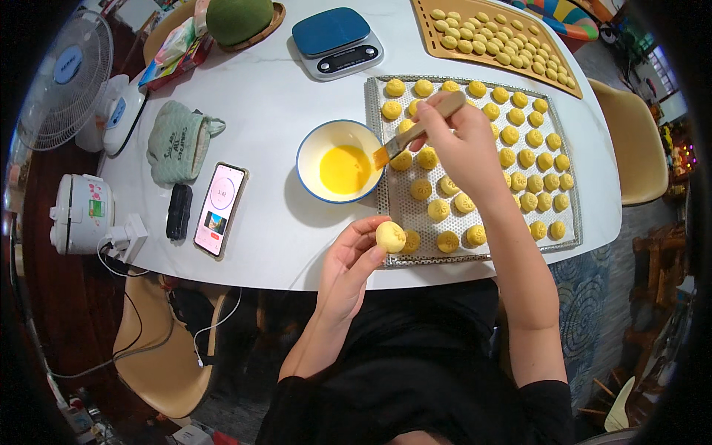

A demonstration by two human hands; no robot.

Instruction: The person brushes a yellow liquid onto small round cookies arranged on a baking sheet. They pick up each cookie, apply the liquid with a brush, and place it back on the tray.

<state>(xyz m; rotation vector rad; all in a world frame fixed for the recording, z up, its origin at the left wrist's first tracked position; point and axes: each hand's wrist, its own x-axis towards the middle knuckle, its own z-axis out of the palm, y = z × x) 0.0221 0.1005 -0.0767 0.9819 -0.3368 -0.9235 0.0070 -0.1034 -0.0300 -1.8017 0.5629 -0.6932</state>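
Between the thumb and fingers of my left hand (352, 256) is a round pale-yellow dough ball (391, 236), held up at the near left corner of the tray. My right hand (460, 141) grips a pastry brush (406, 138) by its pale handle. The bristles, wet with yellow, hang at the right rim of a white bowl (302, 169) with a blue edge. Yellow egg wash (344, 170) lies in the bowl. Beneath my right forearm stretches a perforated metal tray (406, 254) with rows of stamped yellow dough balls (510, 135); my arm hides some of them.
A gold tray (428, 49) of smaller dough balls lies at the far right. Behind the bowl stands a kitchen scale (337, 44). To the left are a phone (221, 211), a black case (179, 212), a green pouch (178, 142), a white appliance (81, 215) and a fan (70, 78).
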